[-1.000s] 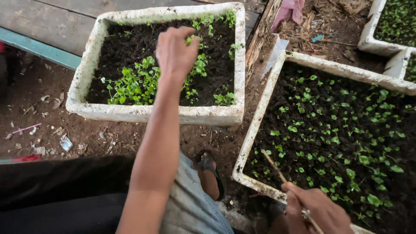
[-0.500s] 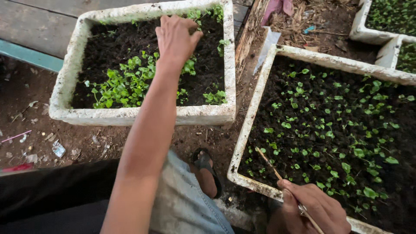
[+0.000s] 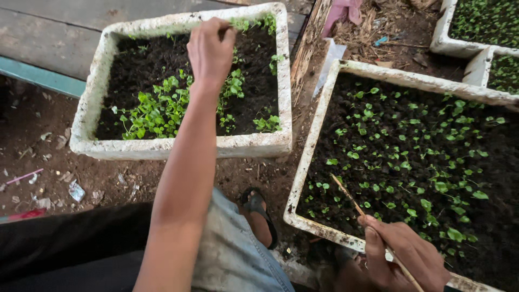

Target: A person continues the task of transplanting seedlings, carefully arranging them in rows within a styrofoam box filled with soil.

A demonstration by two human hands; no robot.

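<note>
Green seedlings (image 3: 157, 111), black soil (image 3: 259, 92), white foam box (image 3: 178, 147)

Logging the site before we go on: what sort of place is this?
Probably an outdoor seedling nursery or backyard garden. White foam boxes filled with dark soil hold small green seedlings, set on bare dirt ground; the right hand holds a thin stick.

Plant nursery, seedling boxes (image 3: 303, 162), bare earth (image 3: 108, 178)
</note>
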